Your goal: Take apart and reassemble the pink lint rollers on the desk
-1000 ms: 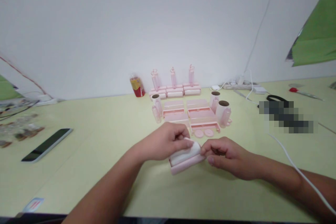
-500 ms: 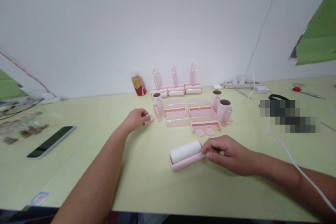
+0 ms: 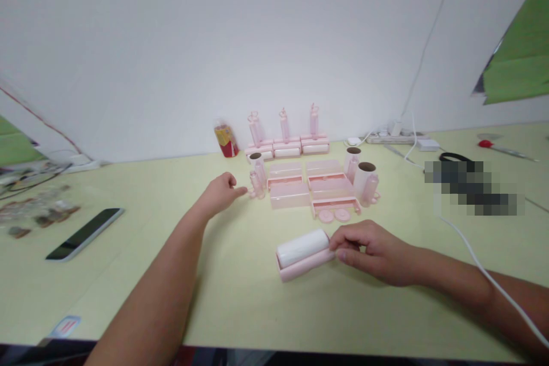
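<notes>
My left hand (image 3: 221, 195) is left of the pink parts, its thumb stretched out and nothing visible in its fingers. Just off the thumb tip, a small pink piece (image 3: 253, 193) lies at the foot of a slim pink translucent cylinder (image 3: 258, 181). My right hand (image 3: 371, 251) pinches the right end of a pink trough-shaped holder (image 3: 302, 267). A white roll (image 3: 302, 247) sits inside that holder, which rests at an angle on the table. Two pink round caps (image 3: 334, 215) lie behind it, in front of an open pink tray (image 3: 337, 205).
Pink translucent covers (image 3: 289, 195) and upright white rolls (image 3: 364, 183) stand behind. Along the wall are several pink holders (image 3: 287, 147), a red-yellow packet (image 3: 226, 138) and a power strip (image 3: 394, 138). A phone (image 3: 86, 234) lies left; a white cable (image 3: 476, 263) crosses over my right forearm.
My left hand has let go of the small pink piece beside the slim cylinder and drawn slightly back, thumb extended. My right hand and the holder stay put.
</notes>
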`<state>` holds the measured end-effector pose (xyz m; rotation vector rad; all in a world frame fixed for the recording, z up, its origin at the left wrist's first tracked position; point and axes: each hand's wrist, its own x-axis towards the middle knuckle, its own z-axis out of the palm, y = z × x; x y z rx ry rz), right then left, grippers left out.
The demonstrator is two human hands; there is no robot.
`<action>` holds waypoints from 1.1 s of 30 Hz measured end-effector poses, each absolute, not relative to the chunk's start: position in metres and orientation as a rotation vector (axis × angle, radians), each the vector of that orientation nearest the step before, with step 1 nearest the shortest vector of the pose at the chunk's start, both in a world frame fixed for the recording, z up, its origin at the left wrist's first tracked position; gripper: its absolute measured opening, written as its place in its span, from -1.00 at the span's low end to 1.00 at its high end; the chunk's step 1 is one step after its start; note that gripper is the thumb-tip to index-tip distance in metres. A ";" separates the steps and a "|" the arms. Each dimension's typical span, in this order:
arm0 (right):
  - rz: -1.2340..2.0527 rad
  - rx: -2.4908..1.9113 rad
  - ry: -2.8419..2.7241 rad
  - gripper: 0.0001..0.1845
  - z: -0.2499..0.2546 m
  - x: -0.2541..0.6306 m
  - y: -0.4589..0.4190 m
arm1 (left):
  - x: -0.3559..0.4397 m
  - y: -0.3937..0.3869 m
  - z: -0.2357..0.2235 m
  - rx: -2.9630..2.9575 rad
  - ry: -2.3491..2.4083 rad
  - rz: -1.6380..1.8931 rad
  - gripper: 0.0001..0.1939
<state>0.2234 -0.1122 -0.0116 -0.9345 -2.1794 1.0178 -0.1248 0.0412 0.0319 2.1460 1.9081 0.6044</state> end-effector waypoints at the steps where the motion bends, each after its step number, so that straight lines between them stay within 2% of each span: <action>1: 1.020 -0.945 -2.179 -0.77 -0.012 0.223 -0.112 | -0.124 0.035 0.040 2.139 1.914 0.629 -0.67; 6: 0.974 -1.100 -2.124 -0.82 -0.015 0.220 -0.106 | -0.073 -0.021 0.061 2.256 1.340 0.480 -0.60; 9: 0.973 -1.198 -2.067 -0.86 -0.018 0.219 -0.103 | -0.028 -0.053 0.046 2.439 1.180 0.369 -0.63; 12: 1.038 -1.229 -2.041 -0.92 -0.019 0.219 -0.103 | -0.002 -0.070 0.026 2.469 1.081 0.102 -0.48; 14: 1.070 -1.211 -2.056 -0.92 -0.019 0.219 -0.104 | 0.003 -0.072 0.020 2.437 1.014 0.012 -0.44; 19: 1.132 -1.128 -2.051 -0.76 -0.022 0.222 -0.105 | -0.001 -0.069 0.026 2.429 0.848 0.127 -0.49; 24: 1.137 -1.049 -1.926 -0.76 -0.027 0.223 -0.101 | -0.006 -0.062 0.026 2.443 0.810 0.260 -0.42; 28: 1.027 -0.970 -1.987 -0.66 -0.022 0.223 -0.102 | -0.008 -0.059 0.021 2.467 0.752 0.263 -0.47; 33: 0.993 -0.959 -1.999 -0.64 -0.017 0.219 -0.107 | -0.009 -0.059 0.017 2.500 0.732 0.306 -0.47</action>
